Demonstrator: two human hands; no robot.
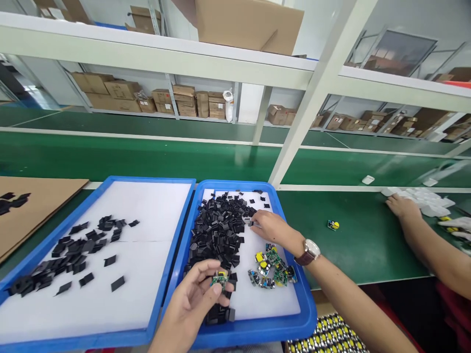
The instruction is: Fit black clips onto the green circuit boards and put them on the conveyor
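My left hand holds a small green circuit board between thumb and fingers over the near part of the right blue tray. My right hand, with a wristwatch on it, reaches into a heap of small black flat pieces in the same tray, its fingertips pinched on one black piece. A cluster of several small green circuit boards with yellow parts lies on the tray's white liner just below my right wrist.
The left blue tray holds scattered black pieces. A cardboard sheet lies at far left. One loose board sits on the green table. Another person's hand rests by white parts at right. A white shelf post rises behind.
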